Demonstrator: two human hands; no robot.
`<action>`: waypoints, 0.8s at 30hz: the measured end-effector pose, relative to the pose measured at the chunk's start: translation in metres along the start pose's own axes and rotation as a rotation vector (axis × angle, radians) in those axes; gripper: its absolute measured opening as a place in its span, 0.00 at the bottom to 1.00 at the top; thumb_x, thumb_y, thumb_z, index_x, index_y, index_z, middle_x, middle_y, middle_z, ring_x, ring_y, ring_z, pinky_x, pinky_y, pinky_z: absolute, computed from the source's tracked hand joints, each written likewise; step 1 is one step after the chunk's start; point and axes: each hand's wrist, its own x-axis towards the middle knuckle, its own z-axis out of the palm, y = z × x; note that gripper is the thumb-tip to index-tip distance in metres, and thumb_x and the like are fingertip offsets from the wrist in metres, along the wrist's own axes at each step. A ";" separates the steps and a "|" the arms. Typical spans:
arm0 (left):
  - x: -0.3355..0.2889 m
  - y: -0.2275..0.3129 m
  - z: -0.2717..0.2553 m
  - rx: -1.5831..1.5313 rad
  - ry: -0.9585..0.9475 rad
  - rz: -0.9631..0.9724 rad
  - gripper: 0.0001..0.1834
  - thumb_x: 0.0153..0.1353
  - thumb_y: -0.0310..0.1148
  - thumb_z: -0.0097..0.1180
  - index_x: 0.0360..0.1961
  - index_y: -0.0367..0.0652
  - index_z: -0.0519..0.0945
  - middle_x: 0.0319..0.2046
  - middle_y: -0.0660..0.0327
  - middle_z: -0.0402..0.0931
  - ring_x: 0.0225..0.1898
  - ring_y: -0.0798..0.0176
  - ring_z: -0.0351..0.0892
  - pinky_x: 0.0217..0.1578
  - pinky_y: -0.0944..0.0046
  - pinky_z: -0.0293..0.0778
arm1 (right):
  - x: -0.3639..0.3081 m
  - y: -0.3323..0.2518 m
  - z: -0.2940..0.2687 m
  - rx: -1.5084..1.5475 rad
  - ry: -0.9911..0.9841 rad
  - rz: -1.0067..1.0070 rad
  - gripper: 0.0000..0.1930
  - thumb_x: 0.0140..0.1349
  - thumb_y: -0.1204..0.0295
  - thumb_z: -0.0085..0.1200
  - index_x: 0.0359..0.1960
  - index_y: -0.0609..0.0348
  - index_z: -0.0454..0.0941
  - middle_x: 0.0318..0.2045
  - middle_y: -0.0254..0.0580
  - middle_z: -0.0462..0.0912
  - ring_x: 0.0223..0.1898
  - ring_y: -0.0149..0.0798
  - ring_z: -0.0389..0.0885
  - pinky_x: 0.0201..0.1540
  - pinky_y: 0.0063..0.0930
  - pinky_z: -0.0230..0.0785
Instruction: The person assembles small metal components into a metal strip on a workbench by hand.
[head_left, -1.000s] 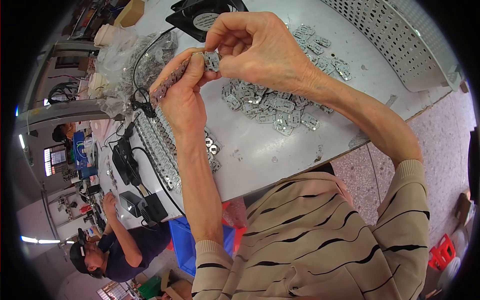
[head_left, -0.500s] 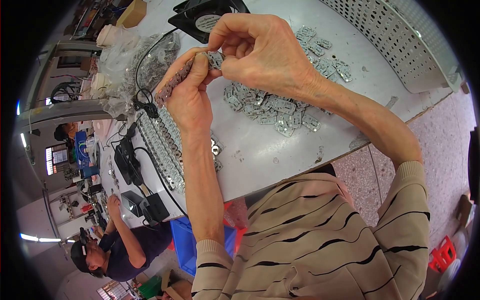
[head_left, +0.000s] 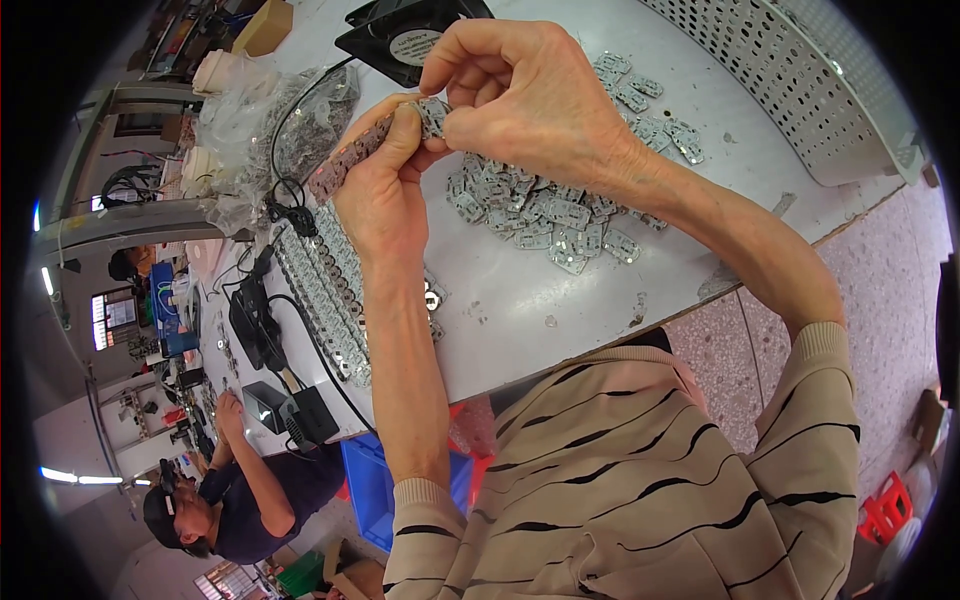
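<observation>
My left hand (head_left: 388, 210) is closed round a row of small stamped metal plates (head_left: 350, 163), its thumb pressed along the top near one end. At that end sits a silvery metal plate (head_left: 432, 116), and the thumb and forefinger of my right hand (head_left: 545, 115) pinch at its edge. The fingertips partly hide where the plate meets the row. Under and beside my right hand, a loose pile of similar silvery plates (head_left: 545, 212) lies on the white table (head_left: 520, 330). Long rows of lined-up plates (head_left: 318, 285) rest left of my left forearm.
A black fan (head_left: 375, 40) stands at the far side. A grey perforated basket (head_left: 790, 85) occupies the right. Left are clear plastic bags (head_left: 290, 115), black cables and a power adapter (head_left: 252, 320). A co-worker (head_left: 265, 500) sits lower left, near a blue crate (head_left: 365, 490).
The held row has tilted slightly, showing more of its flat side. My right hand has shifted a little, still pinching at the end plate.
</observation>
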 end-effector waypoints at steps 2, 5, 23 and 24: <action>0.000 0.001 -0.002 0.072 -0.009 0.042 0.08 0.57 0.25 0.51 0.37 0.32 0.76 0.28 0.58 0.75 0.24 0.68 0.75 0.29 0.69 0.76 | 0.000 0.002 0.001 0.015 0.001 -0.011 0.08 0.40 0.79 0.53 0.26 0.64 0.75 0.15 0.28 0.71 0.18 0.19 0.68 0.22 0.13 0.62; 0.000 0.001 -0.005 0.030 -0.041 -0.002 0.11 0.55 0.25 0.54 0.40 0.32 0.73 0.35 0.58 0.74 0.35 0.65 0.75 0.36 0.65 0.74 | 0.000 0.002 0.002 -0.026 0.034 -0.094 0.08 0.40 0.80 0.53 0.26 0.63 0.75 0.15 0.28 0.71 0.18 0.19 0.68 0.21 0.13 0.61; 0.012 -0.002 -0.039 -0.667 -0.308 -0.311 0.12 0.58 0.31 0.51 0.40 0.36 0.71 0.26 0.60 0.70 0.29 0.66 0.68 0.33 0.65 0.69 | -0.004 0.007 0.011 0.138 -0.025 -0.082 0.10 0.49 0.81 0.50 0.35 0.65 0.74 0.28 0.35 0.77 0.29 0.22 0.75 0.35 0.15 0.70; 0.009 -0.005 -0.037 -0.688 -0.336 -0.299 0.12 0.58 0.31 0.50 0.41 0.35 0.70 0.29 0.59 0.71 0.28 0.67 0.66 0.32 0.67 0.67 | -0.005 0.005 0.012 0.152 -0.043 -0.092 0.10 0.49 0.81 0.50 0.36 0.64 0.74 0.28 0.35 0.78 0.30 0.23 0.76 0.36 0.16 0.71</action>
